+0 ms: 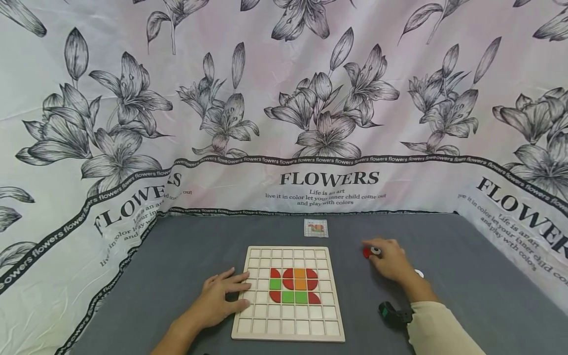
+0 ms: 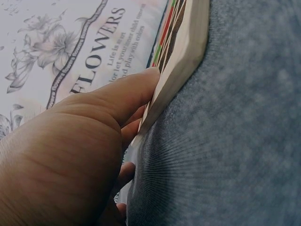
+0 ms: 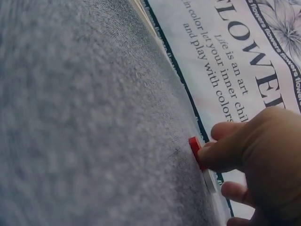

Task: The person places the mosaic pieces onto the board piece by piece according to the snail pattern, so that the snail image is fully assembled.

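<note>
A pale wooden grid board [image 1: 288, 325] lies on the grey surface. Red, green and orange flat pieces fill several of its middle cells, including a green square [image 1: 275, 284] and an orange square [image 1: 300, 284]. My left hand [image 1: 222, 296] rests along the board's left edge, fingers spread and thumb tip touching the rim [image 2: 181, 61]. Off to the board's right, my right hand [image 1: 390, 259] pinches a red piece [image 3: 194, 147] between thumb and forefinger, close to the surface. Beside that piece is a white round piece with a dark middle [image 1: 375, 251], partly covered by the fingers.
Behind the board lies a small picture card [image 1: 316, 228]. Another white piece [image 1: 419, 272] shows partly behind my right wrist, which wears a black strapped device [image 1: 394, 313]. Flower-printed cloth [image 1: 330, 190] walls the back and sides of the grey surface [image 1: 191, 256].
</note>
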`<act>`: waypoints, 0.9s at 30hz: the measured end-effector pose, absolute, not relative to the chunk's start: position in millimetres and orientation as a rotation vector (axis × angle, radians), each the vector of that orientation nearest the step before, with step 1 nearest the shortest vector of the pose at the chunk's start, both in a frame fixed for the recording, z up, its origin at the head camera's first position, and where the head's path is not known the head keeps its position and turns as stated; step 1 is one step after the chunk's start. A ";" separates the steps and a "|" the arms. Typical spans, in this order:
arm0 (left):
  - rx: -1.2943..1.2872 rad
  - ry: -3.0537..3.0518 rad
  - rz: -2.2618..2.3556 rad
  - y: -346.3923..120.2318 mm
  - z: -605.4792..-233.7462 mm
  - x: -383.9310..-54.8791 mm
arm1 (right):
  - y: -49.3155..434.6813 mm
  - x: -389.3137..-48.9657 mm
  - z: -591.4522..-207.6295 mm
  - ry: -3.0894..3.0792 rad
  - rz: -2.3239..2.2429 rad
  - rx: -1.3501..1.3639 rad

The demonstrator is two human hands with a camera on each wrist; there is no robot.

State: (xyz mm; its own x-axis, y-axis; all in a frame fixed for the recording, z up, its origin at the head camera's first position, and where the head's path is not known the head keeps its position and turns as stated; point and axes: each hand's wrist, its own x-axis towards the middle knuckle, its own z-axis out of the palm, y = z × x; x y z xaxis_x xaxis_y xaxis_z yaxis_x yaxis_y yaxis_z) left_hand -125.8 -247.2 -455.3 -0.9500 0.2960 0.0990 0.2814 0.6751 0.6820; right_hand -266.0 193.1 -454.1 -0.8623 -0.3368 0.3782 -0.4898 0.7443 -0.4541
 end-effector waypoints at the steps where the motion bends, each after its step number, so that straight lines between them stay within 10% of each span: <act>1: 0.493 2.856 1.157 -247.4 -455.0 -126.0 | 193.0 -266.7 -455.5 -2.681 0.792 0.640; 27: 0.507 2.834 1.177 -248.2 -455.2 -126.3 | 170.4 -249.6 -417.8 -2.424 0.763 0.764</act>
